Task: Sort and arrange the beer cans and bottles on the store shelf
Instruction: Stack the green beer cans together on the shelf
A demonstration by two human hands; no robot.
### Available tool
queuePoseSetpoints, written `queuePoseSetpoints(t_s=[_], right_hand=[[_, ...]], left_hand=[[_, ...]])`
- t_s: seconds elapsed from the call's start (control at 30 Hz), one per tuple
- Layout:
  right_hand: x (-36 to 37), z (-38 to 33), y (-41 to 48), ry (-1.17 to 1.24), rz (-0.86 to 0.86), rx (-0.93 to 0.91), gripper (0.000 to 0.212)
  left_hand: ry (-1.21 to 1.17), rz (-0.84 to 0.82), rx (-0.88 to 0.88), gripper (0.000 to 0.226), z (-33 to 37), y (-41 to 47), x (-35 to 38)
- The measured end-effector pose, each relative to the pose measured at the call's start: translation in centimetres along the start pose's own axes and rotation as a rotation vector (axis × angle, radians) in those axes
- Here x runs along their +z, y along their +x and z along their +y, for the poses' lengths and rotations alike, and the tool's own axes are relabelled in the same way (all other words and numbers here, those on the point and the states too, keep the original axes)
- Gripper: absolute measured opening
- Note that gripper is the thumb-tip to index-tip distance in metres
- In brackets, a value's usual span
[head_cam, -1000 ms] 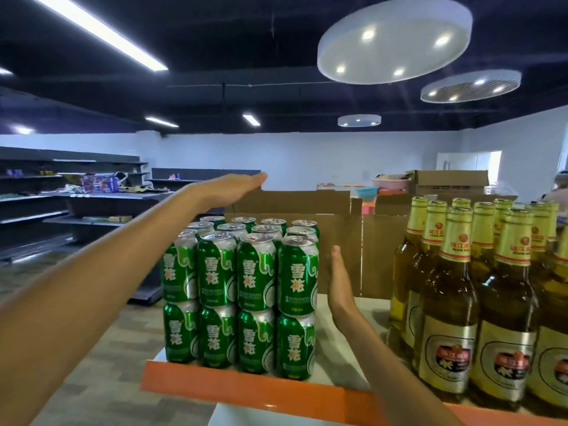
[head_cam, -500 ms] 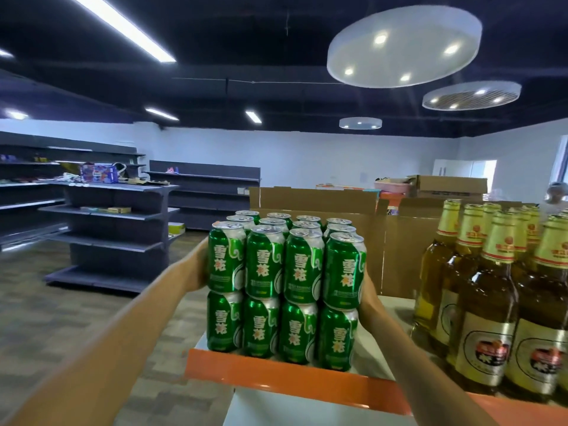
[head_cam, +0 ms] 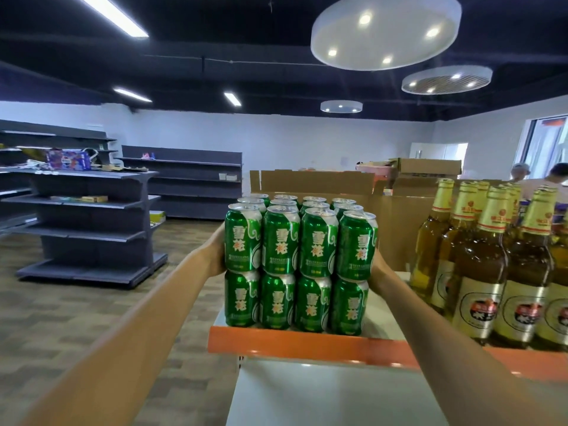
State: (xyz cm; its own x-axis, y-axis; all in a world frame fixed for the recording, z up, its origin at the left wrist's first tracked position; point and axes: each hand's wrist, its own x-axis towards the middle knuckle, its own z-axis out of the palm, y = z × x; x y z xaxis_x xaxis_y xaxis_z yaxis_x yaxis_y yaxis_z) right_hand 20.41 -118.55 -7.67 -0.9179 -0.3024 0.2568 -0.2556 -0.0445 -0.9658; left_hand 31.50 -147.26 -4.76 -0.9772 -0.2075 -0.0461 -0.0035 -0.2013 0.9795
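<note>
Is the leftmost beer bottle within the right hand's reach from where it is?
Probably yes. The right hand presses the right side of the green can stack; only bare shelf lies between it and the leftmost beer bottle, close by on its right. It would have to leave the cans first.

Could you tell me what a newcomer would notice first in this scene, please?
The block of green beer cans, stacked two high at the left end of the orange-edged shelf, catches the eye first, with the left hand and right hand pressed against its two sides. Just right of it stand amber beer bottles with gold foil necks, and a large round ceiling lamp hangs overhead.
</note>
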Motion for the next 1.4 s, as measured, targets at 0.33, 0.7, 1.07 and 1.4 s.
queuePoseSetpoints(t_s=[0.33, 0.7, 1.07, 1.4], right_hand=[[0.2, -0.5, -1.5, 0.175, -0.035, 0.036, 0.034], [0.5, -0.8, -2.0, 0.172, -0.013, 0.066, 0.043], [0.1, -0.5, -1.9, 0.158, 0.005, 0.146, 0.052], [-1.1, -4.1, -3.8, 0.117, 0.001, 0.138, 0.070]], left_hand=[[-0.077, 0.000, -0.067, 0.069, -0.1, -1.4, 0.7], [-0.062, -0.019, -0.046, 0.059, -0.3, -1.9, 1.0], [-0.089, -0.033, -0.051, 0.060, -0.5, -1.5, 0.8], [-0.051, 0.051, -0.012, 0.072, 0.8, -2.8, 0.5]])
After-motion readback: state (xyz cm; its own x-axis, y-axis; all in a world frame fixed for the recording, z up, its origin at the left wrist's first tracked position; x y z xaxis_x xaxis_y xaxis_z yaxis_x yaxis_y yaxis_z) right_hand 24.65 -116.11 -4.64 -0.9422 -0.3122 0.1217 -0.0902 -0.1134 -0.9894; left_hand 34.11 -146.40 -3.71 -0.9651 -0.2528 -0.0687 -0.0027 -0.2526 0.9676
